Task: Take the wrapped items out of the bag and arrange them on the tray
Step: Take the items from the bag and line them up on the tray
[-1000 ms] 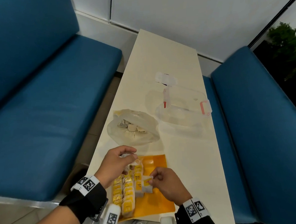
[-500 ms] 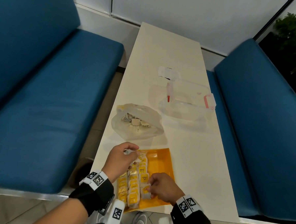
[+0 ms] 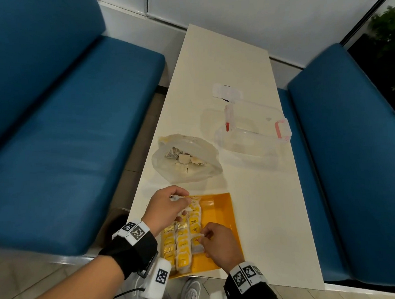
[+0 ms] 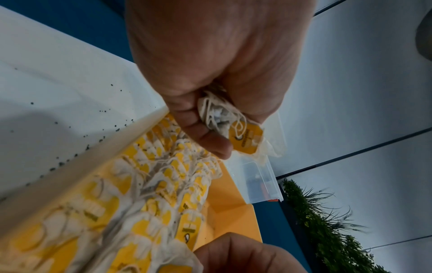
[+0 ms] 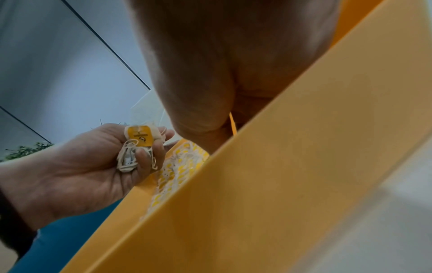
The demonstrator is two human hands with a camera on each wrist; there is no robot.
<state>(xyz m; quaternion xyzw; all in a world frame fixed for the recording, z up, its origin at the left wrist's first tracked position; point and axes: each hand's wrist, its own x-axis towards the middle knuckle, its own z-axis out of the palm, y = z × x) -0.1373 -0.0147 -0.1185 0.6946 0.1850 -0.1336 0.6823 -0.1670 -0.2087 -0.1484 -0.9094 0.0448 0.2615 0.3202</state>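
The wrapped items (image 4: 230,127), tea bags with yellow tags, sit bunched in the curled fingers of the left hand (image 3: 166,208), which grips them above the far left end of the orange tray (image 3: 218,213). Directly below and toward the person lie the rows already laid down (image 3: 182,241), running lengthwise along the tray. The right hand (image 3: 216,244) is nearer the open spot: its fingertips pinch one tea bag (image 3: 196,239) at the near end of the rightmost row, bare tray floor just to its right. The next placement likely goes there. Beyond the tray, the bag (image 3: 185,159) holds more items, well apart from both hands.
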